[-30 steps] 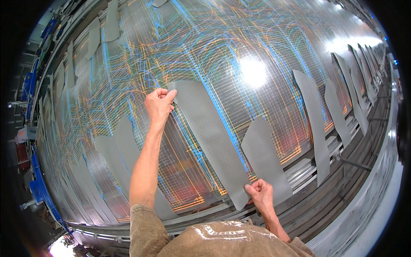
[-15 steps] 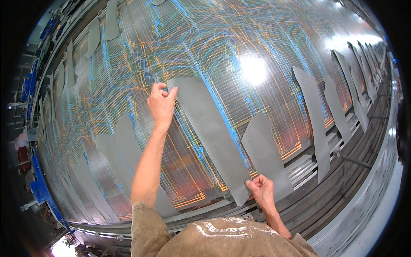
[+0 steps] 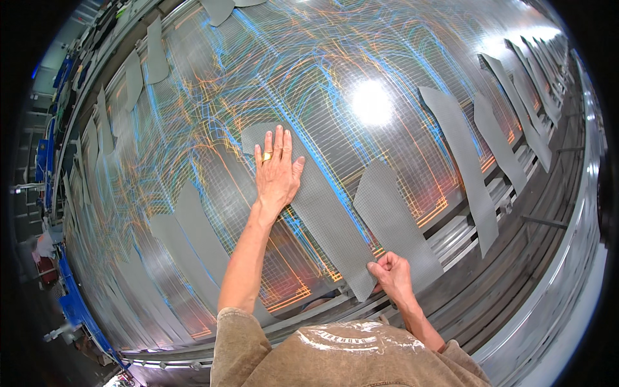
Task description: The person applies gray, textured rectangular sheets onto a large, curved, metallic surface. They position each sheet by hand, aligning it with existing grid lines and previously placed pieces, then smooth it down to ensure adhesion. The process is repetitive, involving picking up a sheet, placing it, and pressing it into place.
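Observation:
A long grey strip of textured sheet material (image 3: 329,226) lies on a shiny metal surface (image 3: 419,148) covered in blue, orange, yellow and green lines. My left hand (image 3: 277,177) rests flat on the strip near its far end, fingers stretched out, a ring on one finger. At the strip's near end, my right hand (image 3: 392,276) pinches the edge between thumb and fingers. Just to the right of the strip is a shorter grey piece with a pointed far end (image 3: 390,216); my right hand is close to its left edge.
More grey strips lie to the right (image 3: 461,161) and left (image 3: 200,226), several overhanging the near edge. Metal rails (image 3: 451,248) run along that edge. A blue frame part (image 3: 77,313) stands at the left. A bright light reflects off the surface.
My left hand has gone from curled fingers at the strip's far left corner to lying flat on it, slightly nearer me. My right hand keeps its pinch at the near end.

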### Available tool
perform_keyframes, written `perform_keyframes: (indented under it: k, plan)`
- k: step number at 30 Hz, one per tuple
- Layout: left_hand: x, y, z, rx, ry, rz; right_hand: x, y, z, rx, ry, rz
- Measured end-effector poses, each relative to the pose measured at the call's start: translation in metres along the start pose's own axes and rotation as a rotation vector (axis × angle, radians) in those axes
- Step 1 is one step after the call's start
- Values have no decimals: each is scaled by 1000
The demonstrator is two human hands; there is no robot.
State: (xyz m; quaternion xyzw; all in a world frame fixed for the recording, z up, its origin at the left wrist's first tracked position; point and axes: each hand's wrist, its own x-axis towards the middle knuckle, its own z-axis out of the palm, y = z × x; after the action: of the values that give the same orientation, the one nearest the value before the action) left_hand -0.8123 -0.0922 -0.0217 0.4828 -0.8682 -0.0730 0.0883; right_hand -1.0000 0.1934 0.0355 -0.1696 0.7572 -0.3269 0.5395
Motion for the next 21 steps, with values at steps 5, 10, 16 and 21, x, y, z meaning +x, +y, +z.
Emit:
perform_keyframes:
  k: [5,10,16,21]
  plan:
    - [4,3,-4,30,7,-2,0,3,-2,2,-16,-18]
    - [12,7,-5,50,20,-46,-1,1,-1,-7,-7,-19]
    - [23,0,-5,99,10,-6,0,0,0,-16,-11,-36]
    - [-17,36,-9,55,-109,98,4,11,1,-28,-2,-76]
